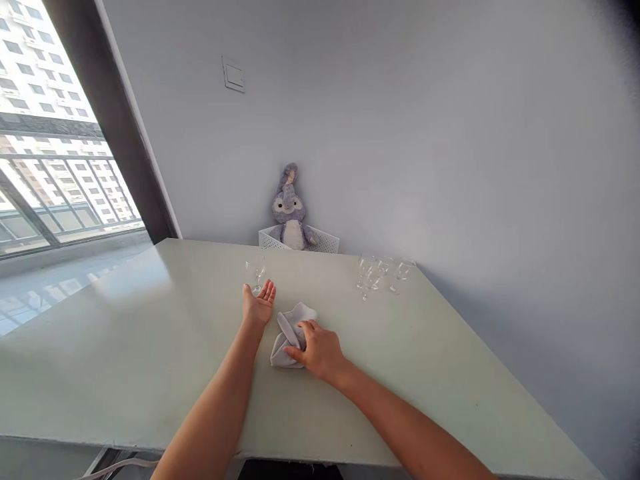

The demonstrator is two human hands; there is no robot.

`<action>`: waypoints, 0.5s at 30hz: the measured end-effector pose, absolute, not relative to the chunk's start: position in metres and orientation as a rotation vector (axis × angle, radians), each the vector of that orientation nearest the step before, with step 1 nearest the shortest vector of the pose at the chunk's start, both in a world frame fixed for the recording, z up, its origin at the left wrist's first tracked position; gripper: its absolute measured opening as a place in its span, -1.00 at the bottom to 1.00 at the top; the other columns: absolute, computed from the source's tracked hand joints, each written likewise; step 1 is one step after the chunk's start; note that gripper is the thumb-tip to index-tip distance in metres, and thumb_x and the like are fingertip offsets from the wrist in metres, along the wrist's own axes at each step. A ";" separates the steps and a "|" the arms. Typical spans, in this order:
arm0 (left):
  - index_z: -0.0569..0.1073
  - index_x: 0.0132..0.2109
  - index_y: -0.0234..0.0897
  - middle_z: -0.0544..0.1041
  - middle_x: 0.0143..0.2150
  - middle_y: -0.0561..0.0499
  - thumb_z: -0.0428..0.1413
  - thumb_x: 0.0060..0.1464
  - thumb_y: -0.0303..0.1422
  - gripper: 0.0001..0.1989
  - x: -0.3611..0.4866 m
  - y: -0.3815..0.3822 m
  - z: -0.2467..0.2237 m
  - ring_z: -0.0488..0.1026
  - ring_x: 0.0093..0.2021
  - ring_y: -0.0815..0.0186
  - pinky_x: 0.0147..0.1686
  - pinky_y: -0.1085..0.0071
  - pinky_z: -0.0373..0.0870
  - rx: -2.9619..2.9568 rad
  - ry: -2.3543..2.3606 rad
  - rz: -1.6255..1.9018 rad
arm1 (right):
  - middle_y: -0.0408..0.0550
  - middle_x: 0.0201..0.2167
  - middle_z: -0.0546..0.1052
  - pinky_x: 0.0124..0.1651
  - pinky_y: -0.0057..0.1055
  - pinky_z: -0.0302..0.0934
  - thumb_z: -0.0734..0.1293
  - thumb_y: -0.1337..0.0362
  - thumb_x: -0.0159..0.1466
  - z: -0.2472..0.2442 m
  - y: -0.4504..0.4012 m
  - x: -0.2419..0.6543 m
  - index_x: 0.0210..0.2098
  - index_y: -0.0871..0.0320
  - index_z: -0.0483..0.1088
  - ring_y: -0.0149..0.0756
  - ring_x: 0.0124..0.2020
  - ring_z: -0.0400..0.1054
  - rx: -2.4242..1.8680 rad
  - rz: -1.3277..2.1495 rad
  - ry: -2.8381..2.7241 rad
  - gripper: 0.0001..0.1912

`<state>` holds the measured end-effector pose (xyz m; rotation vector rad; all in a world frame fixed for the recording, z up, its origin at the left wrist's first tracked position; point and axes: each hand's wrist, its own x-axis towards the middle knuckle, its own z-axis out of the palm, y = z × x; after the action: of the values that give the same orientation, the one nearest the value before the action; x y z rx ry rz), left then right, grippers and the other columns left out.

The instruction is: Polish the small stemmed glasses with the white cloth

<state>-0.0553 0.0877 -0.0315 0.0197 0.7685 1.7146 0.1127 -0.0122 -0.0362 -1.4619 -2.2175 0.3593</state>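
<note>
- Camera: I am looking through the head view, forward and down over a pale table (410,387).
- Left hand (258,309): open wide, palm up, fingers pointing to the far side and thumb apart from them. I see nothing held in it.
- Single glass (255,268): clear and stemmed, standing upright just beyond the left hand. The fingertips overlap its foot in my view; I cannot tell whether they touch it.
- Right hand (323,348): half curled, reaching in from the near right, with its fingertips over the cloth (304,311). Thumb and forefinger are apart. I cannot tell whether they grip the cloth or only rest on it.
- Cloth: light grey, folded over itself, lying on the table. It is to the left of the right hand's palm, partly under its fingers, and to the right of the left hand, apart from it. One folded band runs slantwise across its upper side.
- Other glasses (367,267): several clear stemmed ones, grouped at the far right of the table, well apart from both hands. They overlap, so I cannot give a firm count.
- Far side: a grey plush toy (289,208) sits in a white basket (327,243) past the far edge, in front of the wall (425,133).
- Wall, far left: a light switch (235,75). Left of that, a window (60,153) shows a railing and buildings.
</note>
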 end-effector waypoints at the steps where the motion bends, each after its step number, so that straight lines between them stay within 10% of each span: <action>1: -0.02 0.09 -0.07 0.41 -0.12 -0.18 -0.17 0.14 -0.09 -0.58 -0.057 0.089 -0.031 0.47 -0.23 0.29 -0.34 0.34 0.45 0.029 0.737 1.703 | -0.02 -0.22 0.44 -0.34 -0.41 0.10 0.26 -0.06 0.07 -0.041 -0.013 0.110 -0.12 0.12 0.29 -0.26 -0.33 0.34 -1.502 0.353 -2.224 -0.51; 7: 0.09 0.05 -0.10 0.36 -0.03 -0.25 -0.24 0.10 0.03 -0.53 -0.066 0.099 -0.031 0.43 -0.08 0.23 -0.26 0.27 0.45 0.130 0.526 1.670 | -0.16 -0.43 0.39 -0.39 -0.45 0.05 0.26 0.28 0.10 -0.060 -0.006 0.116 -0.44 0.09 0.32 -0.37 -0.45 0.24 -1.365 0.535 -2.067 -0.97; 15: 0.23 -0.18 -0.23 0.41 -0.13 -0.16 0.04 0.05 -0.17 -0.73 -0.058 0.103 -0.012 0.45 -0.12 0.31 -0.20 0.40 0.42 0.181 0.647 1.699 | -0.23 -0.60 0.25 -0.49 -0.49 0.04 0.28 0.08 0.08 -0.041 0.009 0.140 -0.47 0.13 0.27 -0.43 -0.55 0.11 -1.035 1.211 -1.192 -0.77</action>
<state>-0.0583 0.1032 -0.0120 0.1815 0.6466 1.6994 0.1403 0.0088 -0.0407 -1.0346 -1.1922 1.2109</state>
